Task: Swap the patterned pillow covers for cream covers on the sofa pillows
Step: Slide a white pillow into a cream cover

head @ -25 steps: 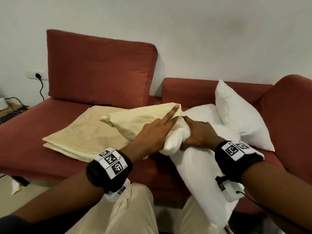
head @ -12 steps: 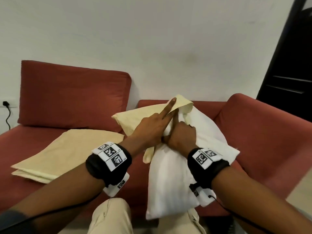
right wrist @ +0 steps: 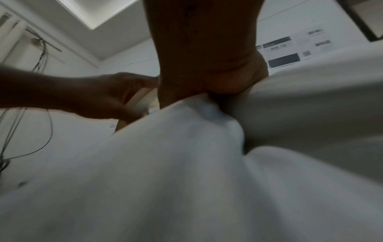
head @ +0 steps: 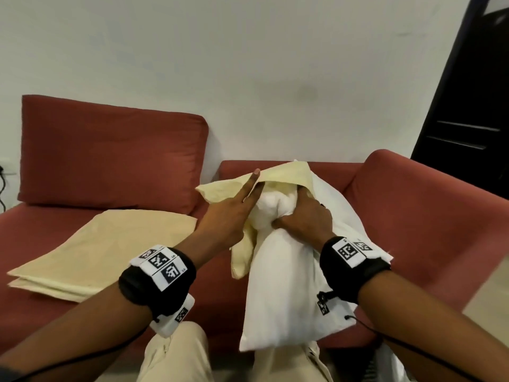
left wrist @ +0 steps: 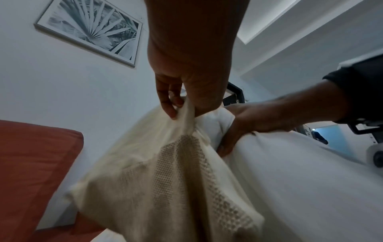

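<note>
Over the right half of the red sofa (head: pixel 429 216), just in front of its low back edge, a bare white pillow (head: pixel 289 299) stands on end against the person's beige-trousered knees, with a cream cover (head: pixel 278 175) draped over its top corner. The left hand (head: pixel 228 216) pinches the cover's open edge between thumb and curled fingers, as the left wrist view shows, while its index finger lies straight along the top of the cloth. The cover's loose body hangs down the left side of the pillow, and a woven, waffle-like panel shows on it in the left wrist view. The right hand (head: pixel 305 221) is closed round a bunched knob of the pillow's upper end, squeezing the stuffing narrow just under the cover's mouth; the two hands sit just beside each other. Only the tip of the pillow is inside the cover. On the left half of the seat, toward its front edge, flat folded cream covers (head: pixel 91 255) lie stacked, well apart from the hands. A large red back cushion (head: pixel 110 153) leans against the white wall behind them. Both wrists carry black bands with printed marker tags.
</note>
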Demonstrator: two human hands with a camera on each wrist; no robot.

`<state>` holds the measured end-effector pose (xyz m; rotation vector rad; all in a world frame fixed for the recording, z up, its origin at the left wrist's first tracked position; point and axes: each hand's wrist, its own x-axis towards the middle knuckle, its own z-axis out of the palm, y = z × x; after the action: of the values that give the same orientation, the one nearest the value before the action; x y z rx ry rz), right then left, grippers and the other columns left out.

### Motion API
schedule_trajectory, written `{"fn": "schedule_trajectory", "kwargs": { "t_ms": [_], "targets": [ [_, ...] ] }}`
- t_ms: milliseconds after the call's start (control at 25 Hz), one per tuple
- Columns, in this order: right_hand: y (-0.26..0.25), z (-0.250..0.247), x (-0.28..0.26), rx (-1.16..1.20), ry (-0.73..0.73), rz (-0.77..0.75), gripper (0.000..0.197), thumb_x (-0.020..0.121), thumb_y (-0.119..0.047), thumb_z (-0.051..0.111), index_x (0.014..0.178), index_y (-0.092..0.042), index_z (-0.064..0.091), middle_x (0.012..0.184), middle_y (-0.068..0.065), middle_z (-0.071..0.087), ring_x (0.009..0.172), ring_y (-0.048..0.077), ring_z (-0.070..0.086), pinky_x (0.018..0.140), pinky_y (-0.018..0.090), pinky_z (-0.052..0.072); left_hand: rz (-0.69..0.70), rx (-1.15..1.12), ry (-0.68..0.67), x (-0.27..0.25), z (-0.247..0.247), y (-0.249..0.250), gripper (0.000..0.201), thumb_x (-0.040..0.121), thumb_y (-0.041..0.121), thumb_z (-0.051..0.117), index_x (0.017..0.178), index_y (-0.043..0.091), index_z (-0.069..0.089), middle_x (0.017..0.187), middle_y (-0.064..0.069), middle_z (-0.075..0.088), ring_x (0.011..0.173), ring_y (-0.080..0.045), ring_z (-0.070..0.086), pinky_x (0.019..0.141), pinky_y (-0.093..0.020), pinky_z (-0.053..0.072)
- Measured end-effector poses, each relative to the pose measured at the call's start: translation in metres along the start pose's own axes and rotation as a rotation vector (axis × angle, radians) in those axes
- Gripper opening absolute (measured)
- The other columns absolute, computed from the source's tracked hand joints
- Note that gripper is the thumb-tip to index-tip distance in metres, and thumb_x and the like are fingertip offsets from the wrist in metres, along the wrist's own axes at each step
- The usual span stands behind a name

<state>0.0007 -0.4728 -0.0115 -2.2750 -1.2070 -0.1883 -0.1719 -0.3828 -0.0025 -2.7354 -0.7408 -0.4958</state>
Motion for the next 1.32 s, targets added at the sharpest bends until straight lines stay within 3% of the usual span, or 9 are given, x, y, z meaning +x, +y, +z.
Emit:
{"fn": "schedule_trajectory", "kwargs": {
  "t_ms": [120,280,400,560,680,880,1120,1240,1320],
  "targets": [
    [-0.005,0.019,-0.010,-0.245,-0.004,-0.187,0.113,0.068,-0.043,0.066,0.155,-0.020,-0.002,0.098,0.007,0.067,0.092,0.032,0.065,0.082,0.038,0.045,0.059,-0.023,0.004,0.009,-0.004,0.005,0.104,0.074,-0.005,0.055,0.154,0.030,-0.003,0.152,0.015,-0.032,0.061,-0.020,0.049,0.042,-0.031,0.044],
    [-0.018,0.040,-0.022,-0.492,-0.199,-0.364,0.077,0.074,-0.043,0.065,0.141,-0.018,0.036,0.115,0.009,0.065,0.104,0.030,0.061,0.091,0.038,0.041,0.260,0.024,0.018,0.006,-0.006,0.011,0.102,0.071,-0.009,0.052,0.154,0.030,0.008,0.159,0.017,-0.021,0.059,-0.015,0.039,0.038,-0.027,0.035],
    [-0.018,0.045,-0.019,-0.516,-0.286,-0.276,0.069,0.087,-0.045,0.060,0.145,-0.018,0.034,0.152,0.013,0.038,0.137,0.028,0.039,0.115,0.041,0.027,0.400,0.019,-0.011,-0.012,0.000,0.021,0.100,0.073,-0.006,0.057,0.152,0.030,0.009,0.159,0.016,-0.019,0.063,-0.014,0.042,0.042,-0.030,0.043],
    [0.002,0.013,0.008,0.218,-0.334,-0.074,0.055,0.097,-0.030,0.057,0.146,-0.014,0.039,0.152,0.007,0.040,0.139,0.025,0.037,0.112,0.030,0.027,0.113,-0.072,-0.064,-0.056,0.043,0.009,0.102,0.076,0.003,0.063,0.153,0.031,0.002,0.156,0.014,-0.029,0.069,-0.018,0.053,0.045,-0.036,0.050],
    [0.006,0.026,0.015,0.401,-0.392,-0.055,0.050,0.101,-0.021,0.049,0.147,-0.010,0.035,0.156,0.009,0.032,0.145,0.026,0.028,0.119,0.035,0.020,-0.050,-0.239,-0.057,-0.081,0.070,0.000,0.085,0.087,0.019,0.063,0.152,0.035,0.011,0.158,0.016,-0.024,0.066,-0.012,0.052,0.051,-0.029,0.045],
    [0.003,0.059,0.002,0.291,-0.428,-0.082,0.048,0.096,-0.029,0.058,0.142,-0.020,0.044,0.144,-0.005,0.042,0.133,0.012,0.036,0.109,0.021,0.021,0.064,-0.526,-0.065,-0.076,0.073,-0.033,0.076,0.087,0.006,0.056,0.148,0.042,0.027,0.157,0.030,0.001,0.068,-0.007,0.057,0.059,-0.030,0.053],
    [-0.018,0.113,-0.003,0.203,-0.625,-0.022,0.046,0.098,-0.034,0.053,0.140,-0.017,0.046,0.141,-0.007,0.043,0.131,0.012,0.038,0.104,0.019,0.024,0.092,-0.432,-0.165,-0.071,0.102,-0.050,0.082,0.082,0.004,0.051,0.145,0.049,0.025,0.157,0.030,0.006,0.052,-0.005,0.045,0.046,-0.008,0.031],
    [-0.004,0.125,-0.002,0.023,-0.476,-0.171,0.068,0.085,-0.068,0.039,0.142,-0.031,0.043,0.150,-0.004,0.042,0.141,0.020,0.033,0.117,0.036,0.021,0.055,-0.379,-0.236,-0.059,0.118,-0.043,0.085,0.077,0.004,0.050,0.145,0.049,0.028,0.157,0.030,0.004,0.062,-0.006,0.051,0.048,-0.017,0.039],
    [0.019,0.127,-0.012,-0.066,-0.402,-0.277,0.082,0.081,-0.074,0.032,0.148,-0.026,0.036,0.154,0.002,0.037,0.144,0.024,0.027,0.119,0.042,0.019,0.033,-0.376,-0.245,-0.050,0.129,-0.039,0.075,0.074,0.005,0.051,0.137,0.044,0.046,0.156,0.026,0.019,0.089,-0.008,0.060,0.062,-0.022,0.047]
  ]
}}
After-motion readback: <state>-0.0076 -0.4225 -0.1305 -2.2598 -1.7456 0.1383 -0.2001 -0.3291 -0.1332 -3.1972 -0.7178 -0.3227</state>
